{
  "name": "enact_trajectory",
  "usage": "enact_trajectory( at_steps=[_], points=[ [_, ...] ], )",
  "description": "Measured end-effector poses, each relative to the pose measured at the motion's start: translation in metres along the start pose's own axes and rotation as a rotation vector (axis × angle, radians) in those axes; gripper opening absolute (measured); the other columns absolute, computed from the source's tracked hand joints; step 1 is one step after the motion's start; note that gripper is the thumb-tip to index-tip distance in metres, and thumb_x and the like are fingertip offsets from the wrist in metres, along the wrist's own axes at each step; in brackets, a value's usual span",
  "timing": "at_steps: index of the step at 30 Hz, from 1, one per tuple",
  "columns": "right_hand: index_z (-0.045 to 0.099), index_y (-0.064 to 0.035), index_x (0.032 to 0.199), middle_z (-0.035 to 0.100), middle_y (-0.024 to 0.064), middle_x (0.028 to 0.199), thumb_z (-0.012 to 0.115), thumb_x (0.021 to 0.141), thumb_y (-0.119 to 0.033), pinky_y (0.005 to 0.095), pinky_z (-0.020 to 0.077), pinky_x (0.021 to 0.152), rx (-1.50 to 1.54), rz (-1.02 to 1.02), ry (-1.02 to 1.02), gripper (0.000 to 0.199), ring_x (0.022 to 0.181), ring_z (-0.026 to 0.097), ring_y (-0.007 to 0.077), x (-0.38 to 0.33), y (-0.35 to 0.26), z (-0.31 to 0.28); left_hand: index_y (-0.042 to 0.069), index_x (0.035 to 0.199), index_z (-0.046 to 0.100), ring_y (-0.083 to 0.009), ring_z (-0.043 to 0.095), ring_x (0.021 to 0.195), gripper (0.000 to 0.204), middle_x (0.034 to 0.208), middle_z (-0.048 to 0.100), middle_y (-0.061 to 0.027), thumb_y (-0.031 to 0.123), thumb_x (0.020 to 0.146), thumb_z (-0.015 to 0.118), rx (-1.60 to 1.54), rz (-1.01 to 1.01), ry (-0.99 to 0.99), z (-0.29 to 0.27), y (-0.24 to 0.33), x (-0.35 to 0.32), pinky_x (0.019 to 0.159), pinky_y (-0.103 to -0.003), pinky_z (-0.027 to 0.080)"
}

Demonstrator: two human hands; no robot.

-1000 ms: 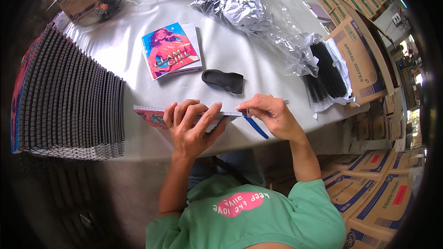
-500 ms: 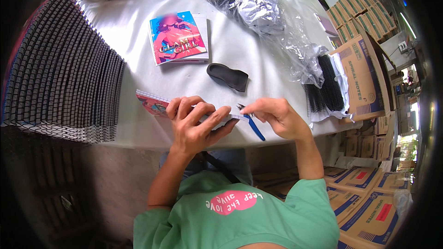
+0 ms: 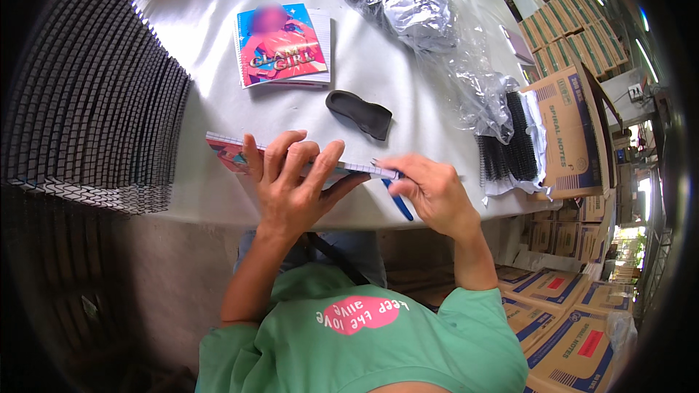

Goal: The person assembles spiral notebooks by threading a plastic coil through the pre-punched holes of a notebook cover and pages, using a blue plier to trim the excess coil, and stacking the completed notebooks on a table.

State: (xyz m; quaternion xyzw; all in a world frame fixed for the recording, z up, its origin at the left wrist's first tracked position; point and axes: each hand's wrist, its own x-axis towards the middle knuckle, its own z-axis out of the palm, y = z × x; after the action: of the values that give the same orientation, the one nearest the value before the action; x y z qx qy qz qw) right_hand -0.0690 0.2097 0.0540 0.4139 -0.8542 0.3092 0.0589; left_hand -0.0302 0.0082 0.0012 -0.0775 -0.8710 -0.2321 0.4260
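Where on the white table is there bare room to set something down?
One bare strip of the white table lies between the tall dark stack of spiral-bound notebooks and the pink-and-blue covered notebook. Another lies between the black curved pad and the crinkled clear plastic bag. The near edge is crowded: left hand and right hand work a notebook there.

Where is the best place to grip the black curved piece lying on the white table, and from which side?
Probably the narrow left end of the black curved piece, from above: it lies flat, apart from the notebook and both hands, so fingers could pinch across its width there.
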Motion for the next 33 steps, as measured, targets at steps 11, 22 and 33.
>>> enact_trajectory(
  at_steps=[11, 22, 33],
  points=[
    [0.058, 0.0008, 0.113, 0.060, 0.0080, 0.070, 0.050, 0.089, -0.006, 0.0233, 0.0453, 0.051, 0.633, 0.525, -0.635, 0.026, 0.056, 0.056, 0.0115, 0.031, 0.014, -0.037, 0.018, 0.077, 0.058, -0.0169, 0.051, 0.087, 0.033, 0.072, 0.044, 0.0018, 0.034, 0.057, 0.078, -0.078, -0.028, -0.030, -0.002, -0.001, 0.001, 0.109, -0.051, 0.009],
    [0.055, -0.0115, 0.118, 0.061, 0.0121, 0.106, 0.055, 0.073, -0.001, 0.0360, 0.0489, 0.084, 0.170, 0.422, -0.082, 0.046, 0.095, 0.060, 0.0254, 0.045, 0.097, 0.054, 0.012, 0.070, 0.051, -0.0355, 0.034, 0.126, 0.046, 0.105, 0.049, -0.0071, 0.046, 0.056, 0.078, -0.108, -0.127, -0.079, -0.009, 0.010, -0.002, 0.105, -0.056, 0.005],
    [0.069, 0.0027, 0.083, 0.068, 0.0165, 0.083, 0.063, 0.070, 0.010, 0.0337, 0.0526, 0.070, 1.311, -0.236, -0.095, 0.016, 0.076, 0.065, 0.0206, 0.031, 0.050, 0.017, 0.009, 0.063, 0.048, -0.0396, 0.032, 0.128, 0.055, 0.092, 0.056, -0.0060, 0.053, 0.053, 0.081, -0.137, -0.107, -0.023, -0.004, 0.007, 0.005, 0.105, -0.054, 0.011]
  ],
)
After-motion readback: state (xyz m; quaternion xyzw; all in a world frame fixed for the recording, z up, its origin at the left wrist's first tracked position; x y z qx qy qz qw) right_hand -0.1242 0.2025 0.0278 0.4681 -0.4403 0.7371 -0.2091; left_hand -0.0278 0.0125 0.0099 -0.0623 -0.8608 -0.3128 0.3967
